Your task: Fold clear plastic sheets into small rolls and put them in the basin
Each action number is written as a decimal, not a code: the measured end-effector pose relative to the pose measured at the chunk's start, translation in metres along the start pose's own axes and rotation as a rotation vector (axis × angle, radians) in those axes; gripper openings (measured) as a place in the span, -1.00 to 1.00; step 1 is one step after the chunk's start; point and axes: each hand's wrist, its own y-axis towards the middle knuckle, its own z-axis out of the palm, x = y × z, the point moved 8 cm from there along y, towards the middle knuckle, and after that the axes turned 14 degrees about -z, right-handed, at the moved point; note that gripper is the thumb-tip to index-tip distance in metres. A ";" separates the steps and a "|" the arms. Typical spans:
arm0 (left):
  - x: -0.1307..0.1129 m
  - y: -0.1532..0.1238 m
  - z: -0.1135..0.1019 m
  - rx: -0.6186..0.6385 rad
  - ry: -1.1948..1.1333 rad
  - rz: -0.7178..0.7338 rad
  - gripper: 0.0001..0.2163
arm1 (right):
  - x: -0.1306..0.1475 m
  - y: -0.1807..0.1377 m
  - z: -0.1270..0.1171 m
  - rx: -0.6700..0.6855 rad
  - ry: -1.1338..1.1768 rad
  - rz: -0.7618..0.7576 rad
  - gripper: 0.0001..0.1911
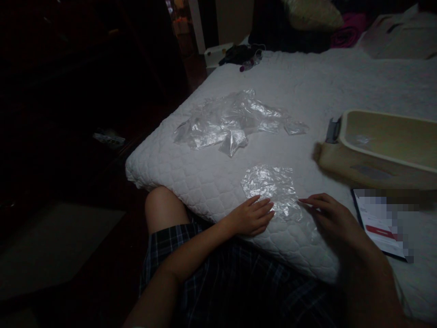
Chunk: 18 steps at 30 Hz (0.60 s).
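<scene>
A crinkled clear plastic bag [269, 180] lies spread on the white quilted bed in front of me. My left hand [254, 215] rests palm down across its lower left part, fingers stretched out and slightly apart. At the bag's right edge is my right hand [332, 216], its fingertips drawn together on the plastic; the thumb is mostly hidden. Farther back on the bed lies a larger loose heap of clear plastic bags [232, 118], with one small piece at its right end.
A beige plastic bin [382, 157] lies on the right, beside a phone or tablet [378, 230] with a partly blurred screen. Toward the back are a bottle with a purple cap [247, 66], a pink rolled cloth [348, 32] and a pale box [399, 38]. The bed [164, 168] ends at the left.
</scene>
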 end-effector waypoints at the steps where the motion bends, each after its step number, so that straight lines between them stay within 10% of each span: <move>1: 0.000 0.000 0.000 -0.003 -0.001 -0.001 -0.63 | 0.001 0.001 0.001 -0.005 0.004 -0.001 -0.70; 18: -0.002 0.001 -0.004 -0.010 0.022 0.009 -0.63 | 0.002 -0.002 0.012 0.129 0.184 0.012 -0.68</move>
